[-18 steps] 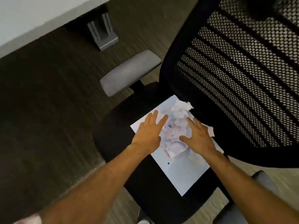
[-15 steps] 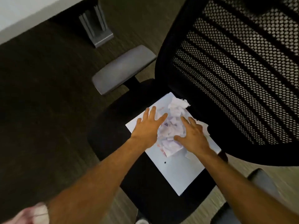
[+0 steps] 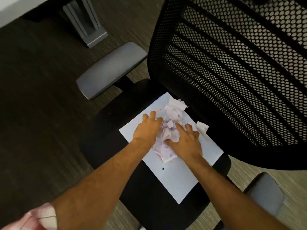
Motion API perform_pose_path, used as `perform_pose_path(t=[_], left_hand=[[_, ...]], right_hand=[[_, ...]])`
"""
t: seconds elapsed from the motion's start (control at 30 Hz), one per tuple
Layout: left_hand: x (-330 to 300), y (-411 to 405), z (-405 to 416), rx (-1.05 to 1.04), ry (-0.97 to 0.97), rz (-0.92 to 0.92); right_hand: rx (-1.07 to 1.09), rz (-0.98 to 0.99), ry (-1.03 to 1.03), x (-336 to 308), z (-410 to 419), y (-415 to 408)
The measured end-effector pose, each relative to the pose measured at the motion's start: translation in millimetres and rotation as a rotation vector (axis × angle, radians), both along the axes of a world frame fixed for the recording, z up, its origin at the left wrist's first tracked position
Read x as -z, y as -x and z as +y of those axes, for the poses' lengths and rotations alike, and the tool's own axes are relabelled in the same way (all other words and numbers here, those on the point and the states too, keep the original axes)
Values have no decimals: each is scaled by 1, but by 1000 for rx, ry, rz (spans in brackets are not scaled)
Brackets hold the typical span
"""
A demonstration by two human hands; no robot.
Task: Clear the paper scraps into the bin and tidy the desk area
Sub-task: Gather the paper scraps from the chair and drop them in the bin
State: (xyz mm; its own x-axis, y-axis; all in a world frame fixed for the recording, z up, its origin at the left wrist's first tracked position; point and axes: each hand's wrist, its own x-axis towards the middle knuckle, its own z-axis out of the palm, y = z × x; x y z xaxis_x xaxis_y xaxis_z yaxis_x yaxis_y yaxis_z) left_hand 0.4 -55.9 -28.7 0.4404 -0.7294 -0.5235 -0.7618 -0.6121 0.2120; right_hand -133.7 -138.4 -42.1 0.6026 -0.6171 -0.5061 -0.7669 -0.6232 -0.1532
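Scraps: the paper scraps [image 3: 167, 135] lie heaped on a white sheet [image 3: 179, 180] on the chair seat [image 3: 146, 205].
Left hand [image 3: 147, 130]: curled against the heap's left side.
Right hand [image 3: 186, 141]: fingers spread, pressing its right side.
Stray scrap [image 3: 202, 128]: beyond the right hand.

both hands [image 3: 166, 136] cupping paper scraps [image 3: 169, 135], chair seat [image 3: 149, 205]

Cut off by the top and right edges: mesh chair back [image 3: 232, 72]. Clipped at 11 o'clock: desk leg [image 3: 86, 22]. Hidden under both hands [image 3: 147, 130] [image 3: 186, 141]: middle of the paper scraps [image 3: 167, 135], fingertips buried there. Too small to read: red print on the white sheet [image 3: 176, 176]. Blurred at 7 o'clock: checked sleeve [image 3: 38, 216].
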Motion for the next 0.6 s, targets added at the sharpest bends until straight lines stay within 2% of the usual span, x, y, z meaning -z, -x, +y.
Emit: perform_pose_path(t=[0.13, 0.27, 0.47, 0.6], left_hand=[[1, 0, 5, -57, 75, -4], [-5, -3, 17, -112, 156, -12], [-4, -7, 38, -146, 157, -31], [-1, -4, 42, -140, 165, -30]], right_hand=[[72, -47, -24, -9, 1, -3], [116, -186, -33, -16, 7, -3], [274, -321, -105, -19, 7, 1], [353, -317, -182, -26, 7, 4]])
